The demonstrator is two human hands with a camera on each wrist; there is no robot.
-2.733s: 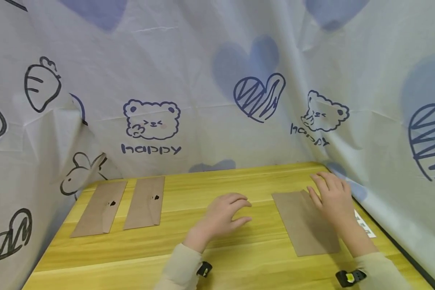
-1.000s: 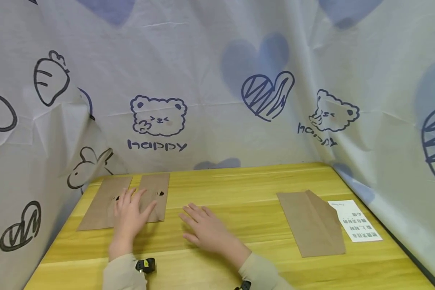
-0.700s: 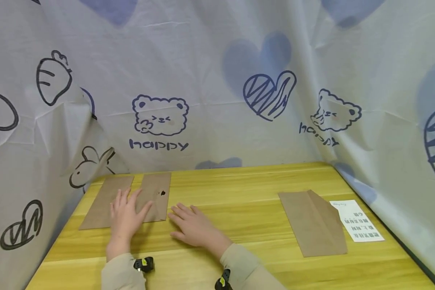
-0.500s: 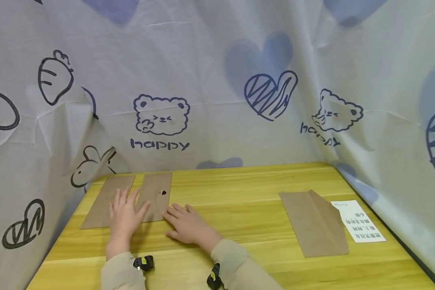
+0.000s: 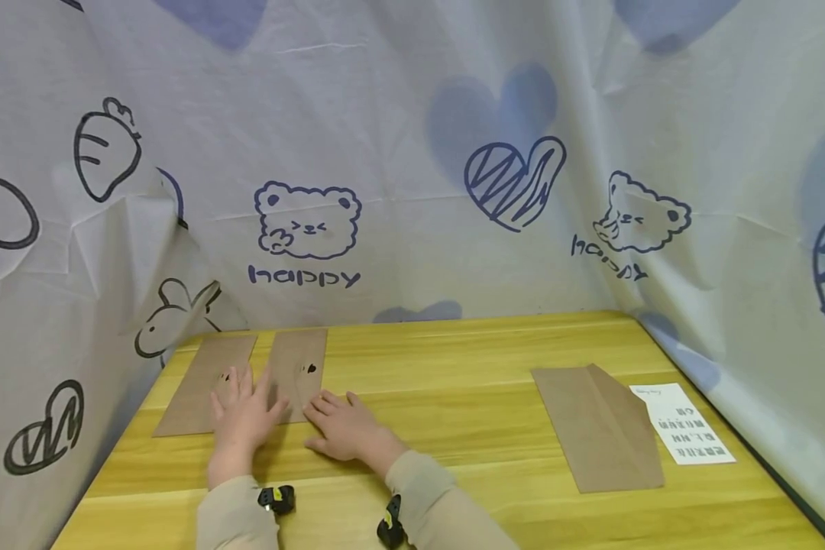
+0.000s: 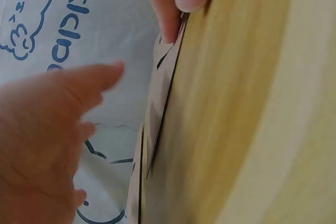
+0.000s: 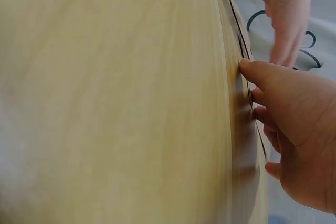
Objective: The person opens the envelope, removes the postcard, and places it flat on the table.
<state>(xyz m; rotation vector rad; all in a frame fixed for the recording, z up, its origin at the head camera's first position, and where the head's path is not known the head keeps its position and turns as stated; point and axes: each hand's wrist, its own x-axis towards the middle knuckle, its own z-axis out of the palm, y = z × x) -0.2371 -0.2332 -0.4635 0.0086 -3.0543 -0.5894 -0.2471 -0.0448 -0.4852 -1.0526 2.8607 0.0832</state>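
L hand (image 5: 242, 416) was spread, palm down, fingers pointing away from the person, thumb held out to one side; it lay over the near right part of the left envelope (image 5: 195, 389), brown paper, flat on the L side of the desk (image 5: 454, 374); its thumb reached toward the near end of the middle envelope (image 5: 299, 374); can't tell if L hand pressed on the paper or sat just above it.

R hand (image 5: 344, 428) was just beside it, w/ fingers extended & thumb apart from them; its fingertips were at the near right corner of the middle envelope, touching it acc. to the left wrist view; the two hands didn't touch; both of these envelopes lay side by side w/ a narrow gap btwn, each showing a small black mark.

Well apart, on the R side of the desk, was the right envelope (image 5: 598, 431), brown too, w/ a pointed edge; a white card (image 5: 687, 428) w/ printed characters lay right up against it; can't tell if edges overlapped.

Both sleeves (image 5: 440, 496) were beige, w/ black straps (image 5: 277, 499) at the wrists; behind hung a pale curtain (image 5: 399, 153) w/ bear, heart & carrot doodles, plus the word "happy".
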